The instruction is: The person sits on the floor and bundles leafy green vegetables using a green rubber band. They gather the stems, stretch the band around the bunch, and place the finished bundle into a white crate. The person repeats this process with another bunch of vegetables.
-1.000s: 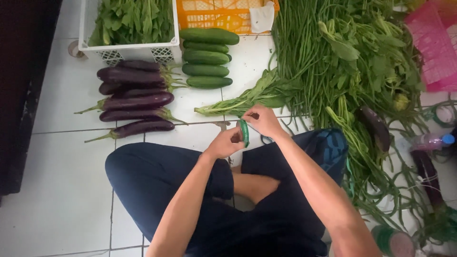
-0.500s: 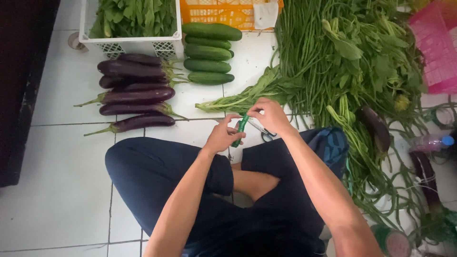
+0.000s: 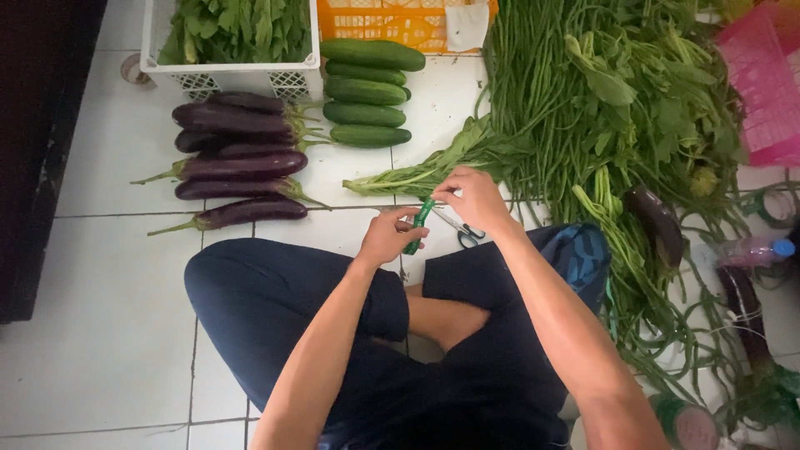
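I sit cross-legged on a white tiled floor. My left hand [image 3: 385, 237] grips a small green tape roll [image 3: 417, 227] just above my knees. My right hand [image 3: 477, 197] pinches the roll's upper end with its fingertips. A bundle of leafy greens [image 3: 421, 173] lies on the floor just beyond my hands. Small scissors [image 3: 463, 230] lie on the tiles under my right hand.
Several purple eggplants [image 3: 237, 167] and several cucumbers [image 3: 367, 90] lie ahead to the left. A white crate of leafy greens [image 3: 292, 79] and an orange crate [image 3: 375, 21] stand at the back. Long beans and greens [image 3: 600, 108] pile up on the right, beside a pink basket [image 3: 762, 92] and a bottle [image 3: 754, 248].
Both hands have stayed on the green roll. My right hand has moved slightly up and to the right, away from my left hand.
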